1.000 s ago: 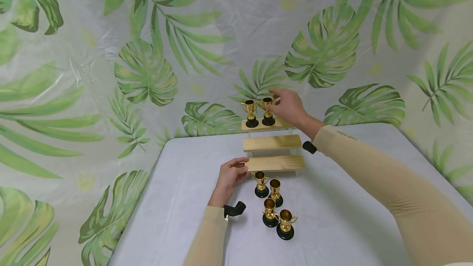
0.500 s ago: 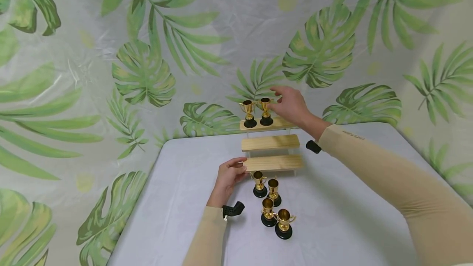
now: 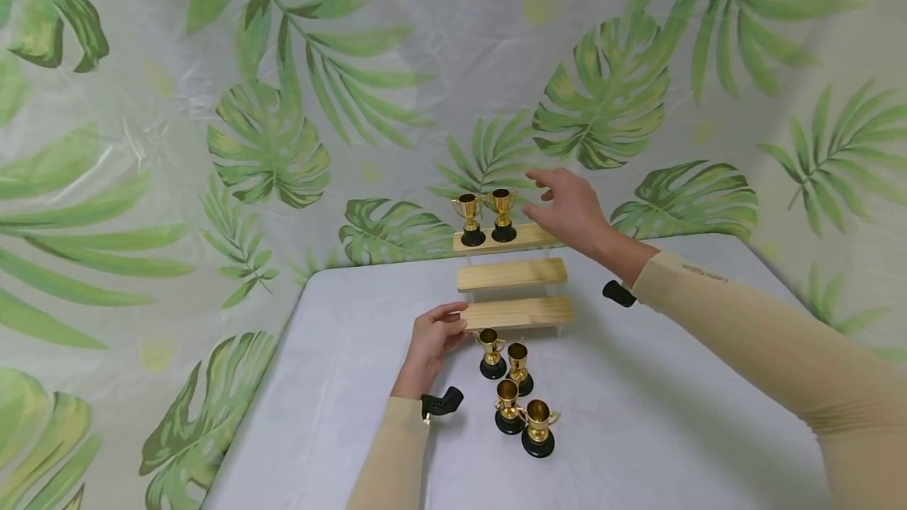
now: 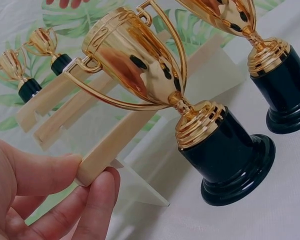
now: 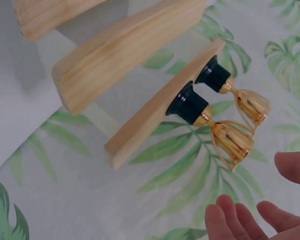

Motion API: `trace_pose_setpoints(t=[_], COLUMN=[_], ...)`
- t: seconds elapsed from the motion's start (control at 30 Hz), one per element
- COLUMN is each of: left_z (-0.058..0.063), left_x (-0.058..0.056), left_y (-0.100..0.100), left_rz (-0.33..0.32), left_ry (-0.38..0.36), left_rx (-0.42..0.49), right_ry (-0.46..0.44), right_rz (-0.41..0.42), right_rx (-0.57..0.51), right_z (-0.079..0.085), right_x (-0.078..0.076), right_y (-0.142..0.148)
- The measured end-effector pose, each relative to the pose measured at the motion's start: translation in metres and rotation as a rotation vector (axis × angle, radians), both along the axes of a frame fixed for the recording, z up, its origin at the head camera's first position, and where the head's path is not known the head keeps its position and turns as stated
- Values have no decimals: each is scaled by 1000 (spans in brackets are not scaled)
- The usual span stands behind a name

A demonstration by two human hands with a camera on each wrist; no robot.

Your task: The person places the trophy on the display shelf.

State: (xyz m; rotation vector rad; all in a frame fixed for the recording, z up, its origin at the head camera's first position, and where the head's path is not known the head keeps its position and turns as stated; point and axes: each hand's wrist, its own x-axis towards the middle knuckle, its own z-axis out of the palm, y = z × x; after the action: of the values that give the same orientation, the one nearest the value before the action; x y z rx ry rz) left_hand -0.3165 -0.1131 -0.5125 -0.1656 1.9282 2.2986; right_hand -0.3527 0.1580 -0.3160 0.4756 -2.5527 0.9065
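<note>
A three-tier stand with wooden shelves (image 3: 513,313) stands on the table. On its top shelf (image 3: 534,235) two small gold trophies with black bases, a left one (image 3: 470,215) and a right one (image 3: 502,211), stand upright side by side. My right hand (image 3: 570,211) is just right of them, fingers spread and holding nothing; in the right wrist view its fingers (image 5: 225,215) are apart from the trophy cups. My left hand (image 3: 430,341) pinches the left end of the lowest shelf (image 4: 92,167) between thumb and fingers. A trophy (image 4: 140,65) stands close beside that hand.
Several more gold trophies (image 3: 538,423) stand upright in a loose cluster on the white-covered table (image 3: 638,415), in front of the stand. The middle shelf (image 3: 512,274) carries nothing. A leaf-patterned sheet (image 3: 397,101) hangs behind the table.
My right hand has let go of the right trophy on the top shelf and drawn away to the right, its fingers opening. My left hand stays on the lowest shelf.
</note>
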Motion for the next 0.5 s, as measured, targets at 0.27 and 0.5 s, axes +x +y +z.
trace_pose_setpoints(t=[0.27, 0.5], left_z=[2, 1], left_x=[1, 2], left_y=[0, 1], left_rz=[8, 18], left_ry=[11, 14], left_rx=[-6, -9], right_ry=[25, 16], right_rz=[43, 83], right_rx=[-1, -15], right_z=[-2, -10], right_x=[19, 36], right_y=[10, 17])
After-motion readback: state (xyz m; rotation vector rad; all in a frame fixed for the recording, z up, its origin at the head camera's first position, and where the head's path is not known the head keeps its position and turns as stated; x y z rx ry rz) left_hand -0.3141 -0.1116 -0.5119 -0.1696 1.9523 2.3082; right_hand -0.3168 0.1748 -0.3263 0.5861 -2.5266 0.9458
